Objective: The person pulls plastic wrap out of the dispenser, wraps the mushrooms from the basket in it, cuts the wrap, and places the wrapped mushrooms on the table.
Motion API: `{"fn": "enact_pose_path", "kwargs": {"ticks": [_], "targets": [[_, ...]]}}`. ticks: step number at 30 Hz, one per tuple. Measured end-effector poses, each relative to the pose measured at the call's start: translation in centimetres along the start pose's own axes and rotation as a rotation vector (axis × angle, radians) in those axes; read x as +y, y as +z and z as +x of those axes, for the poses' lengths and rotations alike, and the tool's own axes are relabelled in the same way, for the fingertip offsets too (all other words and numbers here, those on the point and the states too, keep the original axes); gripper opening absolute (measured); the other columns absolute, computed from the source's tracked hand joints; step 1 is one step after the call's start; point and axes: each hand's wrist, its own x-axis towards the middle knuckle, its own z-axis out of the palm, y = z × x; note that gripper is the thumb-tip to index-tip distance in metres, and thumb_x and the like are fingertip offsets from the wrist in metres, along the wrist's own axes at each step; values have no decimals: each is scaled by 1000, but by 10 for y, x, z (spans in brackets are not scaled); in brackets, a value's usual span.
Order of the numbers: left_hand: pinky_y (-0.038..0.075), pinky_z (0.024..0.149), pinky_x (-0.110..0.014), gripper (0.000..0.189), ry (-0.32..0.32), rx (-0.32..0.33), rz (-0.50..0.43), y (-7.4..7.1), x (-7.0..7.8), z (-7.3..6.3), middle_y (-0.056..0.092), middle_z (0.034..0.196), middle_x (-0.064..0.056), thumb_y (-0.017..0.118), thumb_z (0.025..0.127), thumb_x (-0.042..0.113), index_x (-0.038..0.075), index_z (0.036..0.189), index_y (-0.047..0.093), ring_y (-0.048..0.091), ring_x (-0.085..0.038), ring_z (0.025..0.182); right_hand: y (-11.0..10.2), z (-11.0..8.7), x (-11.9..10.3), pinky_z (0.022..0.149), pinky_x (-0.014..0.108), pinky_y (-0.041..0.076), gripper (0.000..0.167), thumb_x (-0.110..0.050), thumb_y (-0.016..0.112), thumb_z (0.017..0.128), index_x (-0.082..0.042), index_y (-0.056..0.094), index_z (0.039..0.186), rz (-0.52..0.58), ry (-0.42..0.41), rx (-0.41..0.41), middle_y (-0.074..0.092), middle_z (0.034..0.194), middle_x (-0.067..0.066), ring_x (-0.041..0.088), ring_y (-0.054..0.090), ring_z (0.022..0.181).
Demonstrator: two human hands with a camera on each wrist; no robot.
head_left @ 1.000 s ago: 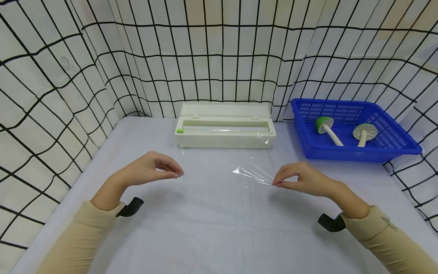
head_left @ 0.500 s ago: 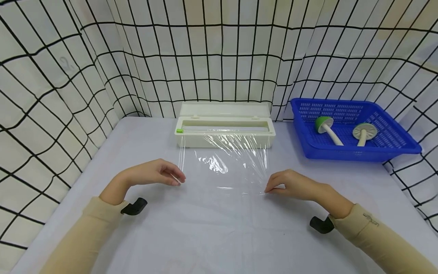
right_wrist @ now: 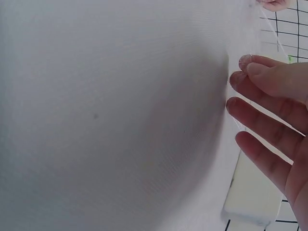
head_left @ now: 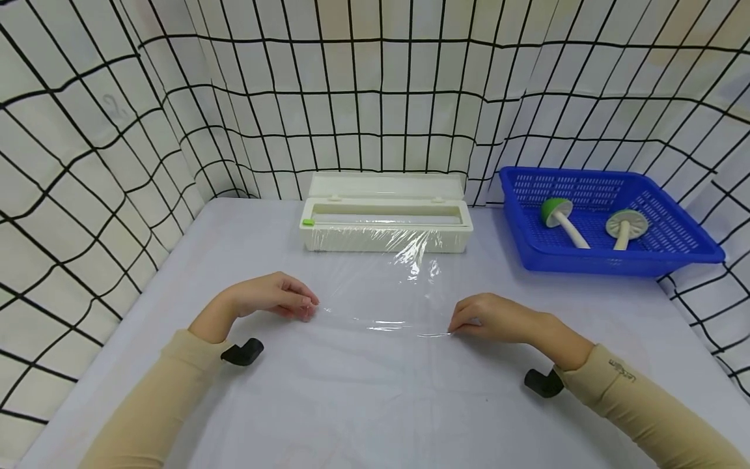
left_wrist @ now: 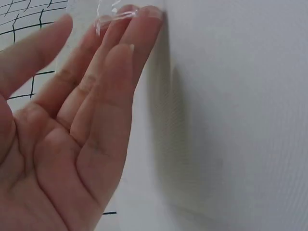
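A clear sheet of cling film (head_left: 387,293) stretches from the cream cling film dispenser (head_left: 383,240) toward both hands, low over the white table. Its near edge shines between them. At the sheet's right near corner, my right hand (head_left: 492,317) pinches the film between thumb and index finger, the other fingers spread in the right wrist view. My left hand (head_left: 275,296) is at the left near corner, its fingertips (left_wrist: 149,13) touching the film. In the left wrist view, one digit stands apart from the others. The dispenser's lid (head_left: 385,186) is raised, with a green slider (head_left: 308,222) at its left end.
A blue plastic basket (head_left: 621,262) stands at the back right, holding two mushroom-shaped items with white stems, one green-capped (head_left: 556,210). A black wire grid (head_left: 381,91) rises behind and along the sides. White cloth (head_left: 375,404) covers the table.
My right hand has moved left and toward me, bringing the film down flatter. My left hand has shifted slightly right and nearer, and now has film at its fingertips.
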Motion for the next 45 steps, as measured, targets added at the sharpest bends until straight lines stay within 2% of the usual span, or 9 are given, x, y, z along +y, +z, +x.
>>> {"fn": "enact_pose_path", "kwargs": {"ticks": [5,14,20,28,33,36,40,43,45], "targets": [[57,85,-27,35,-30,26,-73,0,-5,5,74,111,-12,62,102,15,-9,126,65,72,-19,98,-2,-1,0,86,32,57,19,2,74,91,-8,81,106,-49,6,-1,75,100,-5,12,69,96],[58,82,-25,32,-46,55,-133,2,-5,12,75,99,-8,68,96,5,-13,122,64,72,-14,87,-11,-1,5,84,33,59,18,5,73,90,-6,79,103,-26,-28,43,75,100,-2,14,71,94],[58,82,-25,33,-39,35,-151,3,-4,14,76,98,-9,67,95,-3,-17,124,61,72,-13,85,-30,-3,5,88,41,58,20,4,72,91,-4,78,109,-49,40,100,76,106,3,21,71,100],[58,83,-25,33,-45,24,-161,1,-10,15,75,102,-11,63,95,-7,-18,126,58,72,-15,88,-62,-13,6,85,43,59,29,4,74,90,-6,77,117,-83,158,308,76,112,5,24,71,104],[57,84,-25,37,-38,19,-175,0,-9,13,75,104,-11,63,95,-7,-19,129,56,72,-15,91,-84,-25,17,84,49,58,32,7,72,91,-3,74,121,-147,199,457,74,117,11,30,70,107],[57,83,-24,38,-30,18,-180,-1,-8,14,75,103,-10,64,95,-6,-19,129,56,72,-15,90,-95,-33,26,85,49,57,32,8,71,91,-2,73,121,-181,256,522,74,116,13,32,70,106],[57,82,-24,37,-31,17,-184,-1,-8,16,75,101,-10,65,94,-5,-18,128,58,72,-15,88,-105,-43,37,82,29,56,29,2,68,96,-2,73,124,-176,368,579,74,116,16,32,68,103],[57,81,-24,36,-40,16,-185,-1,-9,17,75,101,-10,66,94,-4,-17,128,58,72,-15,88,-110,-48,46,78,12,46,27,-4,65,100,-1,71,127,-139,445,619,72,119,18,35,66,104],[58,82,-25,37,-50,18,-190,0,-11,17,75,101,-11,65,94,-5,-17,128,58,72,-15,88,-113,-50,50,77,7,41,28,-8,63,103,-1,70,128,-105,487,646,70,121,20,37,64,106]]}}
